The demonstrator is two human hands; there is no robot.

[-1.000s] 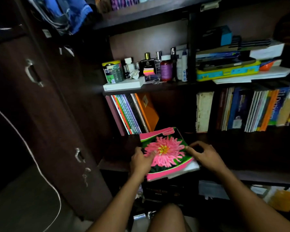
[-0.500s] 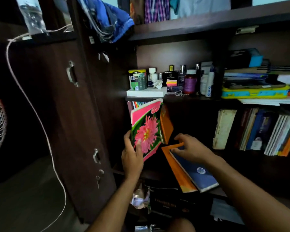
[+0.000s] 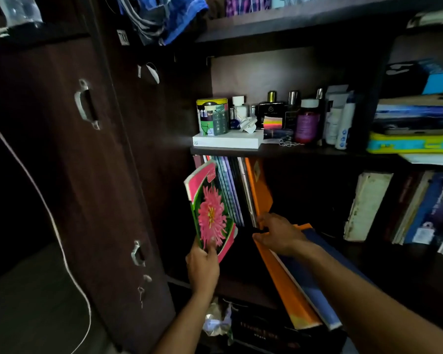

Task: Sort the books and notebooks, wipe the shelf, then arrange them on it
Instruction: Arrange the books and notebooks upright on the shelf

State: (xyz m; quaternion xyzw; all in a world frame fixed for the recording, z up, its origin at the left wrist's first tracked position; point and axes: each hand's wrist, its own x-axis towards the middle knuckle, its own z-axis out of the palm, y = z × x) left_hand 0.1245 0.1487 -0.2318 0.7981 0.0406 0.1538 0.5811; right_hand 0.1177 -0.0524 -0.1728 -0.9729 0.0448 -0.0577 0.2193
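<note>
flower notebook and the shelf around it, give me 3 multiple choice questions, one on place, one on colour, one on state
1. Where is the flower notebook?
A. flat on the upper shelf
B. held upright in front of the standing notebooks
C. on the floor

2. What colour is the flower on its cover?
A. pink
B. white
C. blue

3. What is the left hand doing?
A. hanging idle
B. pressing on the white box
C. gripping the notebook's lower edge

Answers:
1 B, it stands on end at the left of the lower shelf opening.
2 A, pink petals show on a green ground.
3 C, its thumb lies on the cover, while the right hand reaches to the orange book lying flat.
</note>
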